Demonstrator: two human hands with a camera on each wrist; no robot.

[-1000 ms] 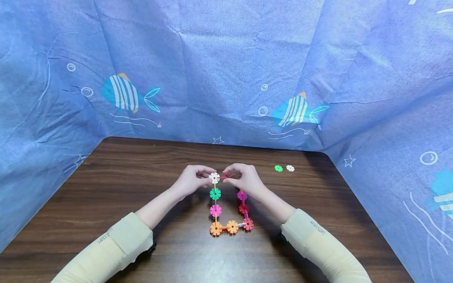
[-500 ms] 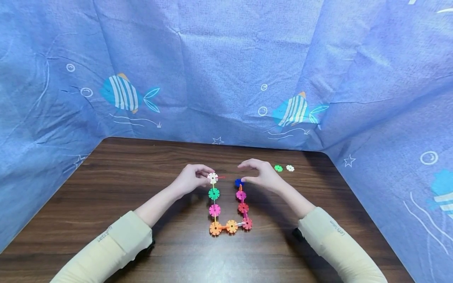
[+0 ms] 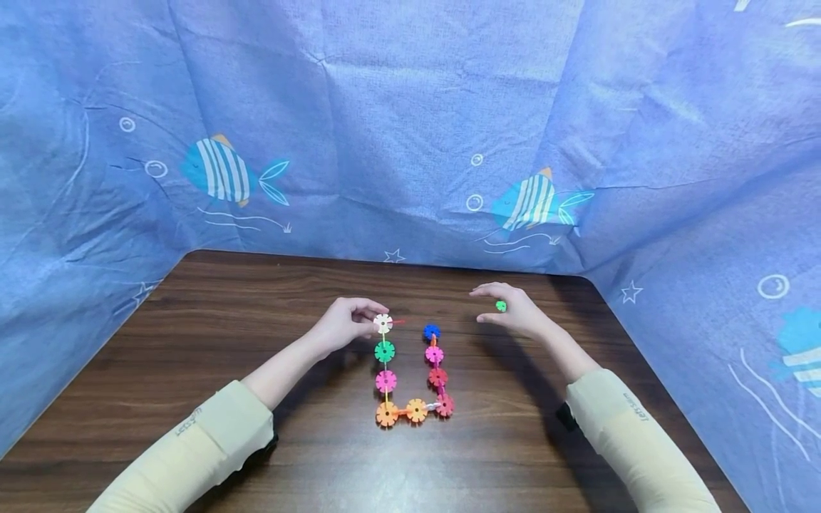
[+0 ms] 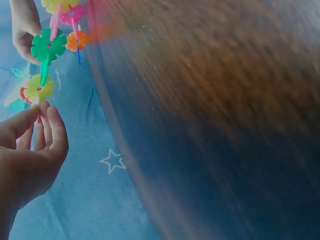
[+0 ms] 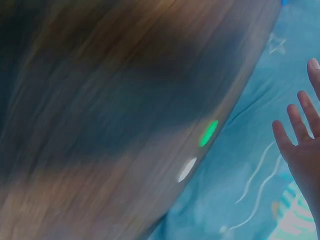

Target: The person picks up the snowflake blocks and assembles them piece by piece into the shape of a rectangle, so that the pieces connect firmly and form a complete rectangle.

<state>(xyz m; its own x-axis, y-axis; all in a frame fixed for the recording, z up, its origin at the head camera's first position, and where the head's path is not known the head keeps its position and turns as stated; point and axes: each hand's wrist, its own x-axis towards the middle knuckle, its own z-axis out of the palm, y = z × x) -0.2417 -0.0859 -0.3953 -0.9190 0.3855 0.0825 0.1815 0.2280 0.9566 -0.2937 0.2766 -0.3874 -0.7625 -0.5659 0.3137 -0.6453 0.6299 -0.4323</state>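
Observation:
My left hand (image 3: 343, 326) pinches a cream snowflake disc (image 3: 383, 323) at one end of a U-shaped chain of notched plastic discs. A red disc (image 3: 399, 321), seen edge-on, sticks out rightward from the cream one. Down that side come a green disc (image 3: 385, 351), a pink disc (image 3: 386, 381) and an orange disc (image 3: 387, 414); a blue disc (image 3: 432, 333) tops the opposite side. My right hand (image 3: 522, 310), fingers spread and holding nothing, is near a loose green disc (image 3: 501, 306). A loose white disc (image 5: 187, 170) shows in the right wrist view; the hand hides it in the head view.
The chain lies over a dark wood-grain table (image 3: 256, 299). A blue cloth (image 3: 398, 142) printed with fish hangs behind the table's far edge and along both sides.
My right hand has let go of the red disc and moved right, past the blue disc, to the loose green disc. My left hand stays on the cream disc.

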